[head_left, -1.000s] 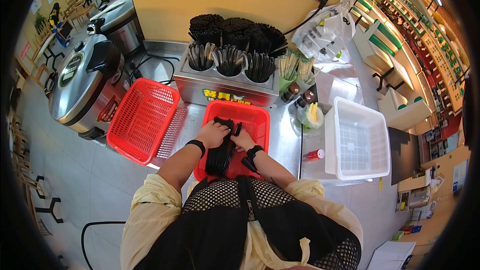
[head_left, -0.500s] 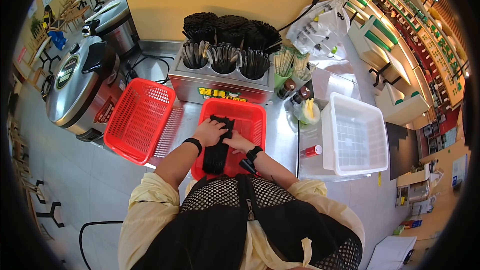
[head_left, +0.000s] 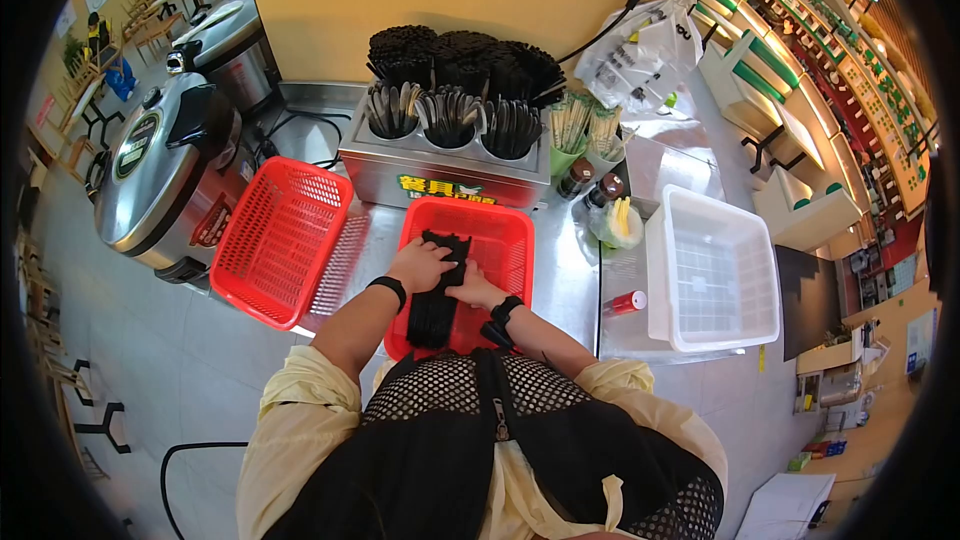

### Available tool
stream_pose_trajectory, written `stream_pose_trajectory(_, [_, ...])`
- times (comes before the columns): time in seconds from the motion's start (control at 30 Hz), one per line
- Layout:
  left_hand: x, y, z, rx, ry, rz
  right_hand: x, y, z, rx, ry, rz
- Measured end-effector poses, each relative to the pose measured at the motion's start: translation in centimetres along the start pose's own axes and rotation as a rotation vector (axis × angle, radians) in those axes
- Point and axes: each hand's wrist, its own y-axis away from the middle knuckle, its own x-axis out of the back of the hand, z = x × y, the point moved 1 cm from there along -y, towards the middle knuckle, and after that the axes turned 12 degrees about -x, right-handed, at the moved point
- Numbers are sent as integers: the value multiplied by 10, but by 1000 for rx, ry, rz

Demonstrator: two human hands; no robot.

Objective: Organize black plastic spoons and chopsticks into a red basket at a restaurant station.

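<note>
A bundle of black chopsticks [head_left: 434,312] lies lengthwise in a red plastic basket [head_left: 519,230] in front of me. My left hand [head_left: 418,266] presses on the bundle from the left, its fingers bent over the top. From the right side, my right hand [head_left: 476,288] holds the same bundle, thumb against it and the other fingers partly hidden. Behind the basket stands a metal cutlery box [head_left: 370,175]. Black spoons [head_left: 447,118] fill its front cups, and thick clusters of black chopsticks stand in the back.
On the left are an empty red basket [head_left: 285,240] and two rice cookers [head_left: 165,175]. To the right stand a white plastic tub [head_left: 660,285], a red can [head_left: 625,303], two dark-capped jars [head_left: 577,178] and cups of wrapped chopsticks [head_left: 568,130]. A plastic bag [head_left: 640,60] lies behind.
Hardly anything differs. Both hands remain on the chopstick bundle in the red basket, and the whole view has shifted very slightly.
</note>
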Motion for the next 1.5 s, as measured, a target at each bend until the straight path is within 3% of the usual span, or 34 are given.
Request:
stream_pose_trajectory(0.3, [2, -1, 1, 6, 12, -18, 10, 11, -5, -67, -74, -66])
stream_pose_trajectory(0.5, [1, -1, 1, 5, 7, -25, -1, -6, 10, 69, -13, 24])
stream_pose_trajectory(0.7, [3, -2, 2, 10, 5, -34, 6, 5, 4, -23, -62, -26])
stream_pose_trajectory(0.8, [2, -1, 0, 6, -8, -28, 10, -5, 8, 86, -106, 5])
stream_pose_trajectory(0.87, [-1, -1, -1, 4, 26, -31, 42, 24, -21, 73, -172, -146])
stream_pose_trajectory(0.93, [6, -1, 1, 11, 26, -68, 81, 42, -42, 338, -290, -212])
stream_pose_trajectory(1.07, [11, -1, 3, 12, 24, -105, 174, 52, -94, 579, -507, 63])
stream_pose_trajectory(1.17, [5, -1, 2, 10, 12, -66, 236, 49, -126, 635, -675, 440])
stream_pose_trajectory(1.2, [5, -1, 1, 13, 9, -65, 253, 36, -130, 615, -590, 631])
stream_pose_trajectory(1.23, [5, -1, 1, 19, 18, -77, 266, 22, -134, 619, -589, 630])
stream_pose_trajectory(1.3, [4, -2, 1, 29, 24, -87, 284, 2, -140, 433, -550, 695])
stream_pose_trajectory(1.43, [6, -1, 1, 21, 31, -80, 291, -36, -145, 218, -348, 518])
stream_pose_trajectory(1.5, [6, -1, 1, 22, 39, -84, 294, -57, -145, 205, -353, 461])
